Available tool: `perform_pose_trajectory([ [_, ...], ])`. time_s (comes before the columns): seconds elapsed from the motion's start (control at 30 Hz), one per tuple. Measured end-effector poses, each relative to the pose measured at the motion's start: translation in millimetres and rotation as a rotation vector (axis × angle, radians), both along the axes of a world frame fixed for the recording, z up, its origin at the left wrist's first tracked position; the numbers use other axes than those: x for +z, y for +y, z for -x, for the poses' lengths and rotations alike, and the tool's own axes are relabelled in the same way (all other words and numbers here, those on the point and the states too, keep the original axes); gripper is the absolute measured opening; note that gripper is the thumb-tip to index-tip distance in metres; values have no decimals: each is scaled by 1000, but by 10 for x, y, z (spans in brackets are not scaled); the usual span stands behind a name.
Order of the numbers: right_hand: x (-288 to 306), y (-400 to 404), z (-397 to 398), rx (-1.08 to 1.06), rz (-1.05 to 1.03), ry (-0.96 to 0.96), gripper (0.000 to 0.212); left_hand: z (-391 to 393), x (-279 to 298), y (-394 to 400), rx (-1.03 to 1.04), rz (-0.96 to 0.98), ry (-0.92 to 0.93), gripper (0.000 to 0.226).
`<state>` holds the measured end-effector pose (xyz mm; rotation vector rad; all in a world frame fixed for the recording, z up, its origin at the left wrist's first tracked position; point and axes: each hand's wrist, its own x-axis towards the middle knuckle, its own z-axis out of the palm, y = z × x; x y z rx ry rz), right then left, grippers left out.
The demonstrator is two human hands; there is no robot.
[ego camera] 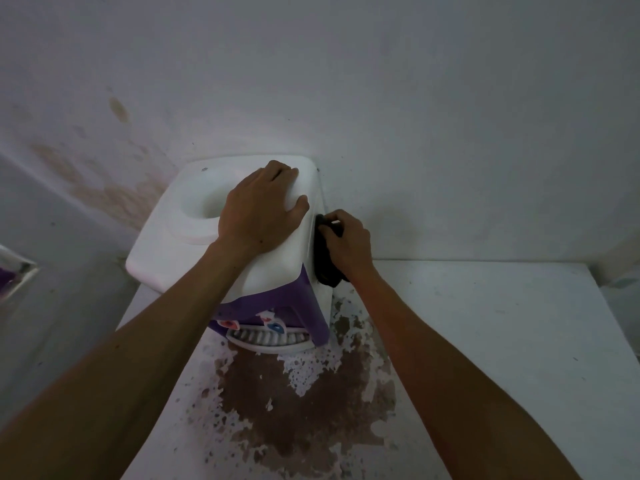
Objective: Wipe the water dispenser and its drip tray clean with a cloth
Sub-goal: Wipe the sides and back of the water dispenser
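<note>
A white-topped, purple-fronted water dispenser (pixel 180 258) stands on a white table against the wall. Its white slotted drip tray (pixel 266 341) juts out below the red and blue taps. My left hand (pixel 263 209) lies flat on the dispenser's top, fingers spread toward its right rear corner. My right hand (pixel 346 244) grips a dark cloth (pixel 325 268) and holds it against the dispenser's right side wall. Most of that side wall is hidden from this angle.
The white table (pixel 485 323) has a large brown patch of peeled paint (pixel 298 403) in front of the dispenser. A stained white wall (pixel 346 81) rises right behind. A framed object (pixel 14 275) shows at the left edge.
</note>
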<state>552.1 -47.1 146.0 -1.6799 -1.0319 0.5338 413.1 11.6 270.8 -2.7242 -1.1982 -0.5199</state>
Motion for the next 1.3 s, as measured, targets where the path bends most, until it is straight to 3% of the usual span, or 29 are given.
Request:
perform_pose_trajectory([
  [0.23,-486,-115,-6,107,221,-15,15,-5,0,12,3,5,-4,53],
  [0.5,42,61,-45,-3,-9,-19,19,4,-8,9,0,8,-9,54],
  [0.77,-276,-296,-117,296,217,-63,33,-10,56,-43,2,31,75,60],
  [0.97,133,-250,-317,110,21,26,24,-136,251,109,-17,12,248,59],
  [1.07,365,-104,-380,72,-63,-11,21,-238,285,238,-60,37,202,42],
  [1.3,390,322,-282,-4,-261,-103,19,-243,146,315,-59,133,101,37],
])
